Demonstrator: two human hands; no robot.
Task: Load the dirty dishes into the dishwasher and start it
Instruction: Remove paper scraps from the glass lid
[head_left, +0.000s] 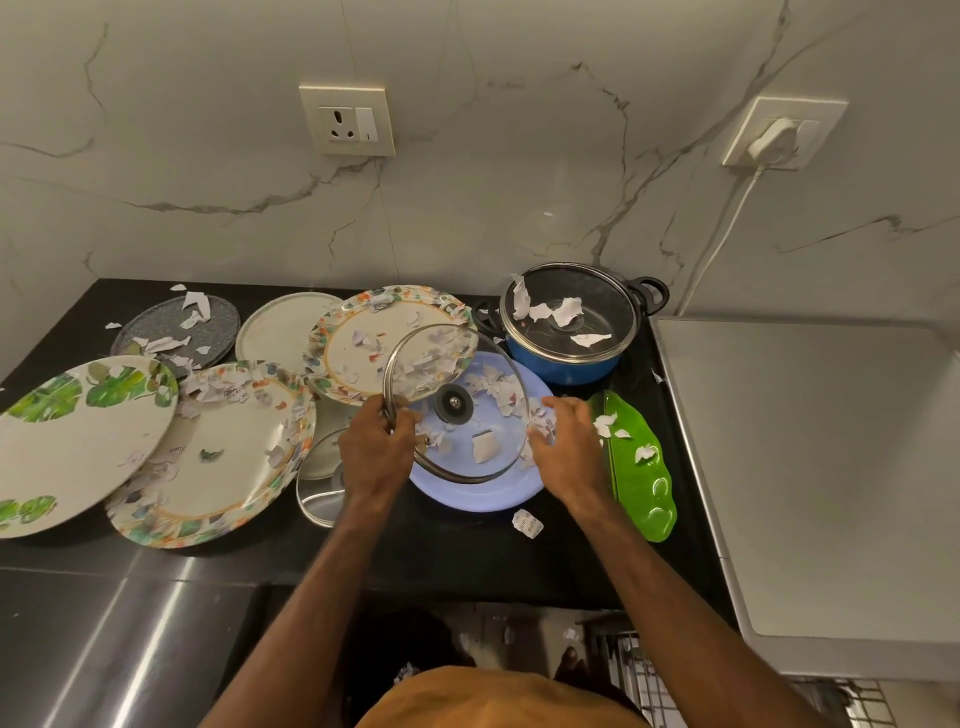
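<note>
Your black bench (467, 551) carried the lot. At centre frame the blue plate (478, 493) sat under the glass lid (457, 400), which you held tilted with paper scraps (423, 366) on it. Your left hand (376, 441) clamped its left rim, and your right hand (569, 441) curled its fingers (540, 434) on the right rim. The wire rack (654, 691) lay at lower right, nearer your right hand.

We get even, fairly dim indoor light: no hard shadows, only soft ones under the plates (234, 467). Glare streaks on the steel panel (150, 649), glints on the glass lid (467, 364) rim. Wide-angle lens bows the countertop (441, 551) edges. Bottom strip reads soft.
</note>
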